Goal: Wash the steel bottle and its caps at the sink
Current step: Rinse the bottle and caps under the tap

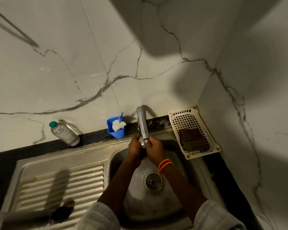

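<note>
Head view: your left hand (135,147) and right hand (154,147) curl fingers round a small shiny cap (143,143) beneath the chrome tap (142,125), over the steel sink (116,156).

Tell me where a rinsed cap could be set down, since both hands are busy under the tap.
The ribbed drainboard is mostly bare between the basin and the dark blurred things at its near edge. The back ledge is free between the plastic bottle and the blue brush holder. It is crowded under the tap, where both hands meet.
</note>
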